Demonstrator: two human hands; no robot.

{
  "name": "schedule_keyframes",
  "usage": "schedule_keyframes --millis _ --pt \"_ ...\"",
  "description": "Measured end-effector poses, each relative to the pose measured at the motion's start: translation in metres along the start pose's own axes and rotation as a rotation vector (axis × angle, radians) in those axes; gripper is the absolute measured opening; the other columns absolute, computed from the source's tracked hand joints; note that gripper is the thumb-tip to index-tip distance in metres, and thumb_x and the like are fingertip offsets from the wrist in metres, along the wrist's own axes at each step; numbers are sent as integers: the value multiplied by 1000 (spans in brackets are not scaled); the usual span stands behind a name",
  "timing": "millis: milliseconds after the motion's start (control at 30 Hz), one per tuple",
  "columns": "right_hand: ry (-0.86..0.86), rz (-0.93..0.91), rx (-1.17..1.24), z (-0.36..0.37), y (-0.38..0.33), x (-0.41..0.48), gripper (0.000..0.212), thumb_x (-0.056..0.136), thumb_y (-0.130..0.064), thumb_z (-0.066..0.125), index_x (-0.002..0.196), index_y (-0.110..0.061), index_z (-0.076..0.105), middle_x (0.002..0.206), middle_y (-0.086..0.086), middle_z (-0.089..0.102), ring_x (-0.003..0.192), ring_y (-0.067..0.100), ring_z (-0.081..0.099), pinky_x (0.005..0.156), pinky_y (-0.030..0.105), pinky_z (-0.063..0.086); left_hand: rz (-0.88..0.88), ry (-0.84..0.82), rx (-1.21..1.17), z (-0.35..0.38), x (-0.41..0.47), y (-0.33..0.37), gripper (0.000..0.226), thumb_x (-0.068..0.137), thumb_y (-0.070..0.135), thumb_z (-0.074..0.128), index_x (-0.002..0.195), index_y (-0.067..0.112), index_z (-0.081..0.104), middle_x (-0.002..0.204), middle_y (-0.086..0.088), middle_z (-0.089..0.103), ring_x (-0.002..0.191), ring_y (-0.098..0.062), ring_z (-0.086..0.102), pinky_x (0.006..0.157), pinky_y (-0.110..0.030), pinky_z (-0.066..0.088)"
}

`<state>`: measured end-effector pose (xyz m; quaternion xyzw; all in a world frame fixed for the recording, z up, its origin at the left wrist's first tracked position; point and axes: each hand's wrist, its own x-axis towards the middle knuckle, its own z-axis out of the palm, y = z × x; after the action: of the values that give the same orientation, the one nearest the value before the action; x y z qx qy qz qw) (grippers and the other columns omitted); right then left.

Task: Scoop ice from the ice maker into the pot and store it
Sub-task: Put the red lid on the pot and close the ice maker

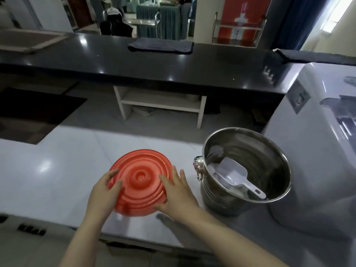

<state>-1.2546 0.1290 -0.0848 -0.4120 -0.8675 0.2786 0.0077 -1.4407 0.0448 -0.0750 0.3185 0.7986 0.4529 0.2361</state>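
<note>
Above the white desk point(57, 170), just in front of the person, the red lid point(140, 178) is held between both hands. The left hand point(105, 191) has its grip closed on the lid's left rim, and the right hand point(177, 193) pinches the right side, fingers over the top and thumb at the near edge. The lid's near edge is blurred, and it seems raised off the desk. The steel pot point(213, 199) stands to the right of the lid, near the right hand but apart from it. Its mouth is open upward, with ice point(213, 170) and a white scoop point(233, 175) inside, and the ice maker point(317, 151) stands just beyond. Scooping looks finished, so covering likely comes next: the lid must travel rightward and centre over the round mouth, with the right hand the nearer one. The scoop's handle, leaning by the near rim, might keep the lid from seating.
</note>
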Motion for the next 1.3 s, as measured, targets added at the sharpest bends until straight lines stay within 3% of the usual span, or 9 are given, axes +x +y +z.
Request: schedule_keyframes --millis 200,333,500,600,733,867,967,1100,1300 --pt "-22 134 35 12 7 5 116 68 -58 73 150 -32 -5 156 24 -16 144 38 -19 118 46 0 -74 -113 160 -5 6 -28 55 88 19 62 139 12 42 138 -12 44 126 -28 46 100 -40 38" --pt "-38 96 68 13 1 9 116 66 -55 75 152 -34 -1 160 13 -11 146 30 -14 119 42 0 -53 -89 179 -5 5 -33 56 85 17 65 137 12 45 136 -11 51 124 -26 49 101 -40 40" --pt "6 39 137 18 -7 11 116 60 -58 76 151 -33 8 159 4 6 146 25 4 119 44 15 -129 19 -78 -17 3 -26 46 90 7 58 134 11 48 130 -14 55 116 -26 53 91 -34 41" --pt "75 -21 178 14 -16 8 106 68 -49 78 151 -30 16 160 0 4 147 19 6 119 39 18 -95 91 -154 -30 1 -21 43 91 6 56 133 11 50 128 -11 56 107 -18 51 89 -31 40" --pt "177 -111 167 -3 -35 4 89 80 -35 75 151 -26 23 161 3 -9 148 15 3 114 20 8 -32 179 -229 -48 1 -12 42 93 6 53 134 10 49 132 -9 53 112 -15 48 94 -30 37" --pt "308 -236 157 -15 -54 -8 77 85 -22 71 149 -26 29 161 -1 -8 147 12 7 109 15 12 25 264 -357 -64 -4 0 38 94 8 50 132 10 51 128 -4 56 115 -16 52 95 -29 39" --pt "467 -325 158 -25 -63 -17 68 83 -8 69 144 -19 41 160 3 6 145 17 22 108 15 16 71 285 -433 -73 -10 9 34 95 11 48 128 13 54 125 -5 58 116 -21 54 97 -34 43" --pt "613 -372 172 -40 -69 -29 61 78 -8 72 135 -15 53 155 14 25 139 27 36 108 25 26 133 273 -487 -79 -21 21 29 96 14 44 122 19 56 121 -5 60 114 -21 56 97 -38 44" --pt "757 -368 260 -70 -68 -51 45 81 -11 72 123 -24 65 148 15 40 133 25 45 102 23 34 257 212 -510 -75 -43 43 32 102 19 34 108 38 59 106 14 64 103 0 60 88 -24 46"
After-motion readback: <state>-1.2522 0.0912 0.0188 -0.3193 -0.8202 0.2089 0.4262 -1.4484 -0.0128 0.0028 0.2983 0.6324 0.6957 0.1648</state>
